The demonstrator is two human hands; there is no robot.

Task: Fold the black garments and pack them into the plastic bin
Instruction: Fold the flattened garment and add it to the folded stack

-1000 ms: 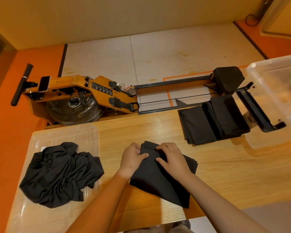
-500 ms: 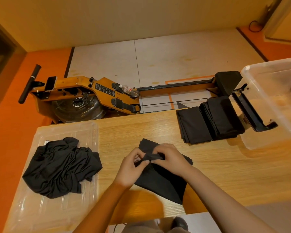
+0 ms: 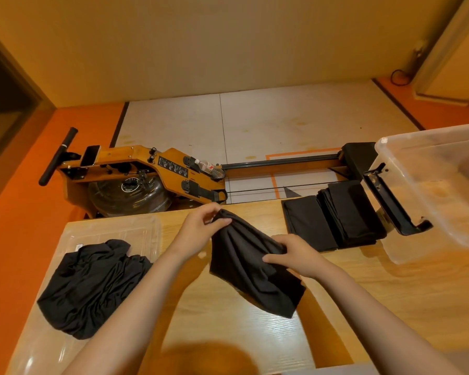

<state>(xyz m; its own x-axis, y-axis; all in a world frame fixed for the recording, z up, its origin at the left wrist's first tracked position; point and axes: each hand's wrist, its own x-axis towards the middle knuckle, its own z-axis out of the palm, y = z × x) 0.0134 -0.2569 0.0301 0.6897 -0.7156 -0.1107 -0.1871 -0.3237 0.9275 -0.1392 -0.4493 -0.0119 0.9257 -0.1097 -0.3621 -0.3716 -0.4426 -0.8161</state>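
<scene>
Left hand (image 3: 198, 226): centre of the frame, thumb and fingers pinching the upper corner of a black garment (image 3: 249, 266).
Right hand (image 3: 295, 255): lower and to the right of the left hand, fingers curled round the garment's right edge. The two hands are apart, each clamped on the cloth.
Black garment: bunched and creased between the two grips. It slopes toward lower right over the middle of the tabletop (image 3: 363, 293). Whether its lower corner touches the wood cannot be told.
Folded black garments (image 3: 333, 215): two flat piles side by side, touching, at the tabletop's far edge, right of centre.
Plastic bin (image 3: 444, 198): clear, at the right edge of the frame, just beside the folded piles. A black latch handle (image 3: 390, 198) lies along the side that faces them.
Clear plastic lid (image 3: 114, 228): flat on the left end of the tabletop.
Crumpled black garments (image 3: 92, 282): one loose heap on the lid, lower left of the frame.
Rowing machine (image 3: 146, 169): wooden frame, on the floor (image 3: 282, 117) beyond the tabletop, upper left to centre. A bottle (image 3: 209, 167) lies on it.
</scene>
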